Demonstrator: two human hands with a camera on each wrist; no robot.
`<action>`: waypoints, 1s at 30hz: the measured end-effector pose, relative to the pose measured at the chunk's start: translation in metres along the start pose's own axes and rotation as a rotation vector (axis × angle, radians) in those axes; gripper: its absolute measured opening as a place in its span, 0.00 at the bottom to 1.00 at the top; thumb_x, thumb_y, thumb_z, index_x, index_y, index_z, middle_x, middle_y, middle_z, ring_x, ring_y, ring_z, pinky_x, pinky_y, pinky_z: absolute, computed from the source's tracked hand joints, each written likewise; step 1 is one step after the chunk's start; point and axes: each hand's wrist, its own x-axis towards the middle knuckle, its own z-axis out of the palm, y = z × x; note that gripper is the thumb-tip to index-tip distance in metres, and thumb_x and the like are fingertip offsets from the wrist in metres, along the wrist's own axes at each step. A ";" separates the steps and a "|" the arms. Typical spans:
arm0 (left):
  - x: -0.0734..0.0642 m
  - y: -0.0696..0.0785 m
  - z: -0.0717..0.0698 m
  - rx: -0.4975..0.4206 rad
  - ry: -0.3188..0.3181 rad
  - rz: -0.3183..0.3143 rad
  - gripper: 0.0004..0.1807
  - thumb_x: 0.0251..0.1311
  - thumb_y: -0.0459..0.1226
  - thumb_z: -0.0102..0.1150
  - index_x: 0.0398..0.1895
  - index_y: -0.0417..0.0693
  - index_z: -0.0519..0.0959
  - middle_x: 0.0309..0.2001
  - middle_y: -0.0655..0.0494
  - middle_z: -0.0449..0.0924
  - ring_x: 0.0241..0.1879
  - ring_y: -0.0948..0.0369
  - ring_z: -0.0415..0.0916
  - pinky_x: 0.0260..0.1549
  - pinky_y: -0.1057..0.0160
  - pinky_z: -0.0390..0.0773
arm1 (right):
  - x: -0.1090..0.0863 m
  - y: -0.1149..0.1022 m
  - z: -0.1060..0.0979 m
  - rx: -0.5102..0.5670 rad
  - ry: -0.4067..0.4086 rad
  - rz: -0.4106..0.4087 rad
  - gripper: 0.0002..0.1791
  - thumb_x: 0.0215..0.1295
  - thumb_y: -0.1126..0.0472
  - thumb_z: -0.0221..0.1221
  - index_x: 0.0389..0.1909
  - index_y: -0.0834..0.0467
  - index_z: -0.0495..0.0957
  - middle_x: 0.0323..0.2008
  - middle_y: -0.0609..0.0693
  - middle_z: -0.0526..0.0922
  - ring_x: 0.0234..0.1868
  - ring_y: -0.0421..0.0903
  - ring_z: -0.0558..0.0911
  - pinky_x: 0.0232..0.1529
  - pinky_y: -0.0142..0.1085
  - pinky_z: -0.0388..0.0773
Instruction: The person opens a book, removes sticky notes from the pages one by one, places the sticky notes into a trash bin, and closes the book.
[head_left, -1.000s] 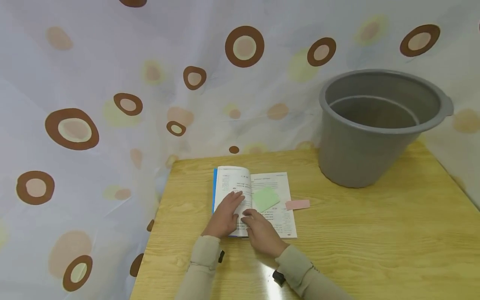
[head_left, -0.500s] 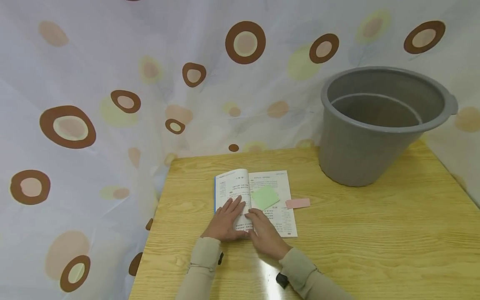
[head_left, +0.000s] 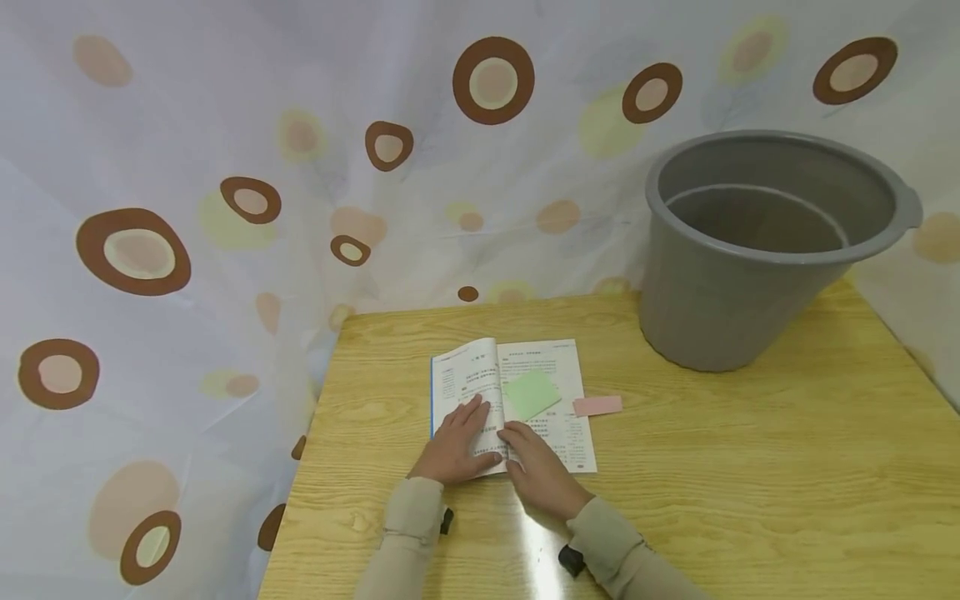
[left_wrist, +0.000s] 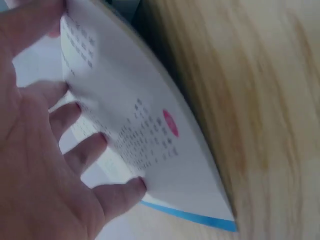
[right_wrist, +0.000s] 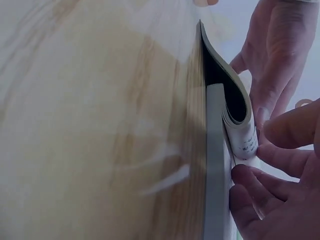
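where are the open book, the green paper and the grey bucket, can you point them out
open book [head_left: 558,435]: head view, lower part of its right page
green paper [head_left: 532,394]: head view, middle of its face
grey bucket [head_left: 720,308]: head view, outer wall below the rim

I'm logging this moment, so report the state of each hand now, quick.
Left hand: open, resting on the left side of the book.
Right hand: open, touching the book near its middle; no grip shows.
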 end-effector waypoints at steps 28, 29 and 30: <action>0.002 0.003 0.004 -0.162 0.046 -0.147 0.53 0.51 0.50 0.73 0.78 0.52 0.56 0.81 0.49 0.43 0.80 0.43 0.42 0.75 0.39 0.55 | -0.001 0.000 -0.005 0.038 -0.034 0.052 0.23 0.64 0.66 0.57 0.60 0.67 0.72 0.64 0.63 0.74 0.68 0.60 0.71 0.72 0.54 0.65; 0.002 0.002 0.005 -0.167 0.045 -0.147 0.53 0.51 0.50 0.73 0.78 0.53 0.56 0.81 0.50 0.43 0.80 0.43 0.41 0.75 0.39 0.55 | -0.002 0.000 -0.004 0.043 -0.035 0.053 0.23 0.64 0.67 0.57 0.60 0.67 0.72 0.64 0.63 0.73 0.68 0.61 0.71 0.72 0.54 0.65; 0.002 0.002 0.005 -0.171 0.041 -0.148 0.53 0.51 0.50 0.73 0.78 0.53 0.55 0.81 0.50 0.43 0.80 0.43 0.41 0.75 0.39 0.55 | -0.003 0.000 -0.004 0.042 -0.035 0.052 0.23 0.63 0.67 0.57 0.60 0.68 0.72 0.64 0.63 0.73 0.69 0.61 0.71 0.72 0.55 0.64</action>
